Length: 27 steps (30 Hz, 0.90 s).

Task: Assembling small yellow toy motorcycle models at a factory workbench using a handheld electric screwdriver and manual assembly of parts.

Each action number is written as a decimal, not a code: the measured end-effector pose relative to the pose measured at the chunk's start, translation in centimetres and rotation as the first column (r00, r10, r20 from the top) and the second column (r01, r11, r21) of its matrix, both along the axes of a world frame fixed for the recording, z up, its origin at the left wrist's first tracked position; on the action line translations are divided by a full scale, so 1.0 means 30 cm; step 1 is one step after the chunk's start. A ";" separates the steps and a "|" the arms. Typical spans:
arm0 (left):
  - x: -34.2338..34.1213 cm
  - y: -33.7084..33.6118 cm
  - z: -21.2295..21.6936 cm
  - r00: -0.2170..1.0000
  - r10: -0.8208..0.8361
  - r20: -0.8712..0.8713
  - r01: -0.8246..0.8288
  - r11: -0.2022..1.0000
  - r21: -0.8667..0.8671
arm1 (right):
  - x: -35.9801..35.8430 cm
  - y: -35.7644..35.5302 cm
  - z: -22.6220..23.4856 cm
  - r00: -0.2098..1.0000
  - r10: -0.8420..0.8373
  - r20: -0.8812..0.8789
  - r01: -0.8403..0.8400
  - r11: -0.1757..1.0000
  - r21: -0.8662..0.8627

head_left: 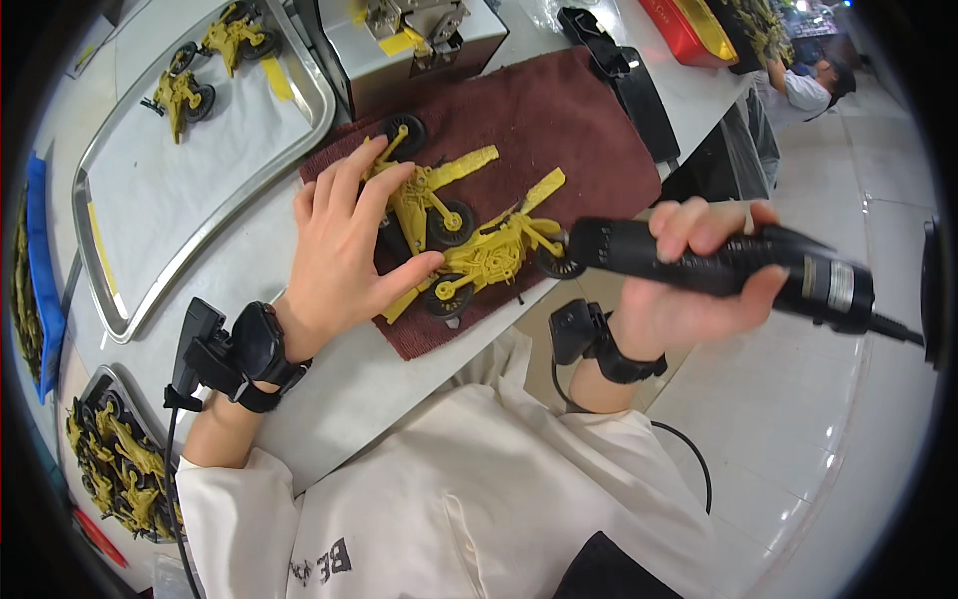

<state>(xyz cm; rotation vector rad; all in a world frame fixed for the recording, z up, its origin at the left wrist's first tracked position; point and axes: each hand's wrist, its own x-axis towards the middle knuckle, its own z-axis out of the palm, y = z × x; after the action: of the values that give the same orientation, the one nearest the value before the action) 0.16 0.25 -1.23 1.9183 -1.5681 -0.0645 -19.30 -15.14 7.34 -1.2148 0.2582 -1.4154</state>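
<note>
Two yellow toy motorcycles with black wheels lie side by side on a maroon towel (544,120). My left hand (344,235) is spread over them. Its fingertips touch the far toy motorcycle (411,200), and its thumb reaches the near toy motorcycle (491,255). My right hand (699,270) is wrapped round a black corded electric screwdriver (639,250), held almost level. The tool's narrow tip points left at a wheel end of the near motorcycle; whether it touches a screw is too small to tell. Yellow tape strips (465,167) stick out from the toys.
A metal tray (205,215) at the far left bears two more toy motorcycles. A smaller tray at the near left is heaped with several yellow-and-black toys (120,464). A metal box fixture (429,70) stands behind the towel, beside a black case (639,100). A person (803,90) sits at far right.
</note>
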 end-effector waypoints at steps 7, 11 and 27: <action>0.010 -0.044 0.054 0.982 -0.023 -0.186 0.024 1.000 0.005 | 0.179 -0.081 0.012 0.975 0.212 -0.061 -0.217 0.973 -0.079; 0.010 -0.036 0.095 0.988 0.007 -0.154 -0.017 0.998 -0.064 | 0.221 -0.087 0.001 0.942 0.329 -0.064 -0.333 0.942 -0.054; 0.086 1.219 0.159 0.245 0.967 0.065 -0.942 0.253 -0.220 | 0.489 -0.038 -0.043 0.817 0.576 -0.029 -0.571 0.815 0.096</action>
<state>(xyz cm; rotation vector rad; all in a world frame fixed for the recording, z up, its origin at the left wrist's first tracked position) 2.74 36.82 3.55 2.4838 -0.1568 0.7768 -4.62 -16.29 6.05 -1.1373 -0.0210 -0.8315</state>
